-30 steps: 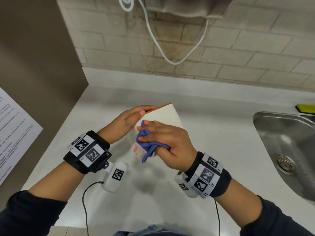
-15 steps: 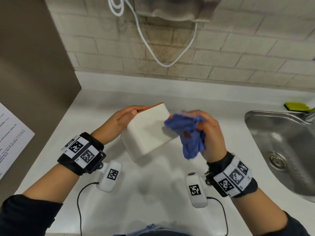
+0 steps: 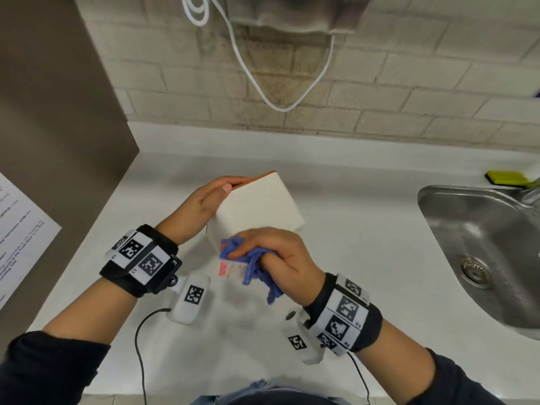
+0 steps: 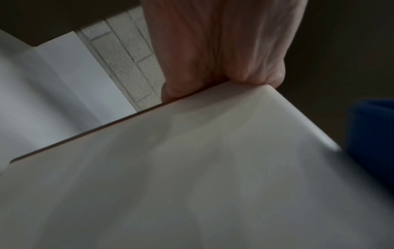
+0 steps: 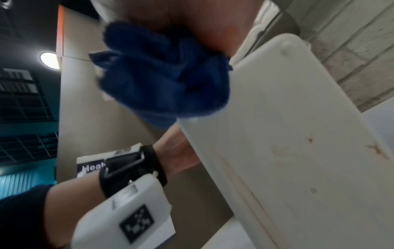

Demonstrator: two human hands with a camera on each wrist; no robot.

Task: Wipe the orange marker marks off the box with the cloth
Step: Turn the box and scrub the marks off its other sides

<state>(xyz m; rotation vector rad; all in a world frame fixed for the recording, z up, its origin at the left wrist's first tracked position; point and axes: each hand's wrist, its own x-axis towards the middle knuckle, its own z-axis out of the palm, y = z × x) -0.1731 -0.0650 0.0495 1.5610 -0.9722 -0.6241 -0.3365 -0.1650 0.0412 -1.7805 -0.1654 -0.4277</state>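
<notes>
A white box [image 3: 257,209] with an orange rim is held tilted above the white counter. My left hand [image 3: 210,200] grips its far left edge, fingers curled over the rim [image 4: 213,59]. My right hand [image 3: 280,258] clutches a bunched blue cloth [image 3: 251,258] and presses it against the box's near lower corner. In the right wrist view the blue cloth [image 5: 162,79] sits at the top corner of the box's underside [image 5: 287,143], which carries faint orange smudges. A reddish patch [image 3: 230,270] shows just under the cloth in the head view.
A steel sink [image 3: 482,252] lies at the right, with a yellow-green sponge [image 3: 507,178] behind it. A brown panel [image 3: 58,127] with a paper sheet [image 3: 20,226] stands at the left. A white cable [image 3: 263,68] hangs on the brick wall.
My right hand, which had lifted the cloth off to the right of the box, has come back down and left onto the box's near corner. The left hand keeps its grip.
</notes>
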